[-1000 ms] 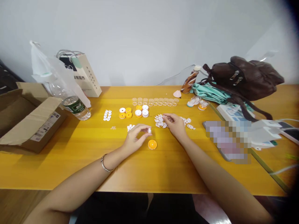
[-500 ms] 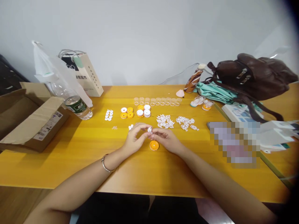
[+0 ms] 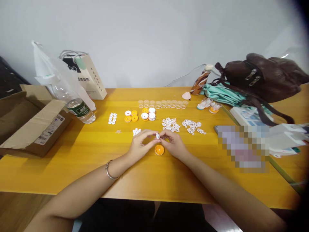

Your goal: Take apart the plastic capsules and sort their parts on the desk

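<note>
Between my fingertips, above the table, is a small white plastic part (image 3: pixel 157 136). My left hand (image 3: pixel 143 143) pinches it from the left, with thumb and forefinger. From the other side my right hand (image 3: pixel 173 143) has its fingers closed on the same part. Just below them an orange round cap (image 3: pixel 159 149) with a white dot in its middle lies on the table. Several small white round pieces (image 3: pixel 136 131) sit beyond my left hand, partly behind it. White lattice-like pieces (image 3: pixel 171 124) lie in a pile beyond my right hand.
Clear cups (image 3: pixel 163 104) stand in a row, with orange and white caps (image 3: pixel 145 116) nearer me. A cardboard box (image 3: pixel 33 129) and a water bottle (image 3: pixel 80 111) are at left. A brown bag (image 3: pixel 267 77), a drink bottle (image 3: pixel 201 82) and a blurred-out flat object (image 3: pixel 241 146) occupy the right.
The white part has shifted slightly right and turned between my fingertips. My left hand has moved a little down, showing more of the small white pieces behind it.
</note>
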The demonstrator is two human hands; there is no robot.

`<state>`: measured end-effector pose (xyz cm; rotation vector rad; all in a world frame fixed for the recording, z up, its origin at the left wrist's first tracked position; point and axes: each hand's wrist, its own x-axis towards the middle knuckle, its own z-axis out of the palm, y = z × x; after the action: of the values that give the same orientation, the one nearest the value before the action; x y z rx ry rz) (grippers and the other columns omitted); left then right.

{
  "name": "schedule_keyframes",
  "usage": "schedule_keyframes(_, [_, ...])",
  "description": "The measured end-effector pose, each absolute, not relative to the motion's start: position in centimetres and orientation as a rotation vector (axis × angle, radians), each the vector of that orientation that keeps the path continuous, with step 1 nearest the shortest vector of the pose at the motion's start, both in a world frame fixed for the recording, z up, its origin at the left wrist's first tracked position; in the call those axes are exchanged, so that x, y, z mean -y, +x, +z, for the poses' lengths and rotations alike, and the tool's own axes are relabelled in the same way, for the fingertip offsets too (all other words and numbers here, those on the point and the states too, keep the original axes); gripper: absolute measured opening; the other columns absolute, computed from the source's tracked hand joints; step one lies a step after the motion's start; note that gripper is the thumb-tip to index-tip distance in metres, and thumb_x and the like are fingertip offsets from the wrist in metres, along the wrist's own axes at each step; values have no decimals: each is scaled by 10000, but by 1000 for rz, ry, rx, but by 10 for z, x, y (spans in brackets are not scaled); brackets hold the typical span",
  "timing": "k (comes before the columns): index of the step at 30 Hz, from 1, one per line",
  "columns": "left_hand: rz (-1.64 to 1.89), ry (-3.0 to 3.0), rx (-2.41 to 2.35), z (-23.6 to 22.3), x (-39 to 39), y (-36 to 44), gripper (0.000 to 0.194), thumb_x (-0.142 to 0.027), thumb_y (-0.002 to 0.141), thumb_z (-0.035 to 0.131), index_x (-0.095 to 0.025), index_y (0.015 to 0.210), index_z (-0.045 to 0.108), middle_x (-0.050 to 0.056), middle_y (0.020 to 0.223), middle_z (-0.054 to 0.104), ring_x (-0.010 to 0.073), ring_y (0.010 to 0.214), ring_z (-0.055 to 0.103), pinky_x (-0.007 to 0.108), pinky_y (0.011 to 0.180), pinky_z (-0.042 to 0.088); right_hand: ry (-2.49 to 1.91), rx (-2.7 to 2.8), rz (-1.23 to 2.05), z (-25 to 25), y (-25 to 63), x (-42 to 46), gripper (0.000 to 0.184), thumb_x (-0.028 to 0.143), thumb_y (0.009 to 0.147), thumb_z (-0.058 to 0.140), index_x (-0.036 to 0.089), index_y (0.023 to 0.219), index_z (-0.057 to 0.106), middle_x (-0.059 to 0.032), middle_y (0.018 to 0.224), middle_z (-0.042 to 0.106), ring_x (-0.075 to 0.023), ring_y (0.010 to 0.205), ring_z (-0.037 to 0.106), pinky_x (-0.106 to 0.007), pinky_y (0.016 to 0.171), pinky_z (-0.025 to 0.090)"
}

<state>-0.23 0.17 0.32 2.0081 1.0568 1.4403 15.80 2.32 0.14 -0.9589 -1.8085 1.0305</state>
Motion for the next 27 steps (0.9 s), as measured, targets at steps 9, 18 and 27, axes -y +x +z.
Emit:
schedule_keyframes(9, [1387,2196,-1110,-1,-6,-8,217,-256,807,584,-166,1005,599,58,910,669,127,752,627,273,733,525,-1035,1770,1060,11,167,-25,129,286,744,558,197,791,639,-21,744,653,-144,690,591,-286,685,475])
schedule_keyframes(18, [1245,2769,-1054,-1,-7,-9,231,-190,866,493,-132,1085,538,92,968,654,159,856,619,295,762,524,-1052,1675,1256,11,166,-20,170,308,721,591,180,786,683,-32,775,693,-168,708,636,-324,717,516])
schedule_keyframes(27, [1141,3047,-1075,-6,-5,-10,264,-154,866,480,-108,1125,495,105,963,649,170,823,627,288,719,533,-1084,1569,1306,6,164,-22,140,260,676,630,168,761,693,-31,742,703,-160,673,643,-292,683,528])
